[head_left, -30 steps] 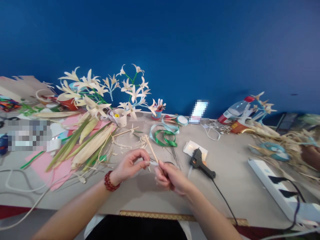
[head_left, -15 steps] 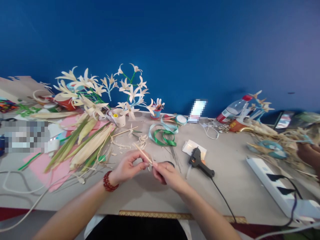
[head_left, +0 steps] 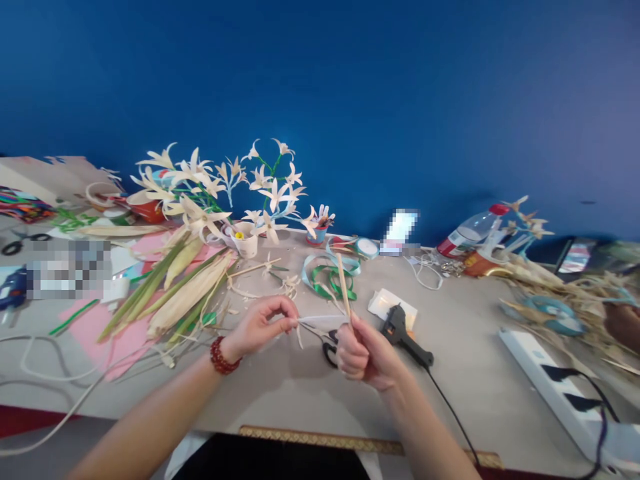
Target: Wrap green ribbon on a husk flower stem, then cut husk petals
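Observation:
My left hand (head_left: 265,327), with a red bead bracelet on its wrist, pinches one end of a thin white strip (head_left: 320,319) between thumb and fingers. A short pale scrap hangs below those fingertips. The strip runs nearly level to my right hand (head_left: 365,350), whose fingers are wrapped round a slim, light wooden stick (head_left: 344,280) pointing up. How the strip meets the stick is hidden by my right fingers. Beneath the strip lie black-handled scissors (head_left: 329,353), partly covered by my right hand. A black glue gun (head_left: 407,337) rests just right of that hand.
Corn husks (head_left: 190,297) lie on pink paper at left, with husk flowers (head_left: 200,180) behind. Green ribbon (head_left: 333,283) curls ahead of my hands. A power strip (head_left: 540,380) and a bottle (head_left: 470,230) stand at right. Another person's hand (head_left: 623,323) shows at the far right.
My right hand first came in close to my left with the stick slanting left, then moved away to the right. The stick now points up, the strip is stretched out, and the scissors show more.

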`<action>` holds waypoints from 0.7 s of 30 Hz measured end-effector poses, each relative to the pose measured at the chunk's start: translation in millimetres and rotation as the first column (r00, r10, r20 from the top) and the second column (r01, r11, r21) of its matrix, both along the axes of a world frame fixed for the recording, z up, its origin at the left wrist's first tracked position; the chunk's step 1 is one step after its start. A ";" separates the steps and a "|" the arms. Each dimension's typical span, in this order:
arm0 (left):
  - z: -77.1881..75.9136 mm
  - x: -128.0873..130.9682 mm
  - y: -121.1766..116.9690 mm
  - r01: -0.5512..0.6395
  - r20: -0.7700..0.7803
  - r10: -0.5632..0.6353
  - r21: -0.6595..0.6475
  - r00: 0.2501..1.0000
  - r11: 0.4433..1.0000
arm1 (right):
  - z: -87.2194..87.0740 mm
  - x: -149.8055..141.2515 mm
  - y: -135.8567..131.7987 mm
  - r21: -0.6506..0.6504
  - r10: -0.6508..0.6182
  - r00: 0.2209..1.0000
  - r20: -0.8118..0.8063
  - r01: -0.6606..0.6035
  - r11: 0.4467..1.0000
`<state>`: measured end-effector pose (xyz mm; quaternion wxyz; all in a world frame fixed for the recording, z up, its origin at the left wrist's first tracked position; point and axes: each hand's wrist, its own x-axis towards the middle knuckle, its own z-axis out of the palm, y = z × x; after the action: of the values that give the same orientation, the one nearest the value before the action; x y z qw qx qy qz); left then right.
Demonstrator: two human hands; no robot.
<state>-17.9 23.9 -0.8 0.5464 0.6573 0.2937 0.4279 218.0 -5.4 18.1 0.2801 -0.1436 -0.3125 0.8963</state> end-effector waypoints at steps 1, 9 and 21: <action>-0.4 0.3 -0.1 0.002 0.018 -0.002 -0.032 1.000 0.999 | -0.5 1.0 1.2 0.017 -0.007 1.000 -0.013 0.007 1.000; -1.3 8.2 -6.5 -0.052 0.095 0.069 -0.172 0.993 0.984 | -12.9 -23.8 -1.6 0.718 -0.609 0.647 0.458 0.135 0.683; -8.8 10.4 -13.9 0.008 0.015 -0.008 0.012 1.000 1.000 | -20.9 -40.9 -9.3 0.532 -0.406 0.749 0.525 0.083 0.842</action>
<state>-7.5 9.9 -9.6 0.5464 0.6585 0.2843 0.4324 177.1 -14.7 -2.8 0.3070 -0.3967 -0.5746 0.6467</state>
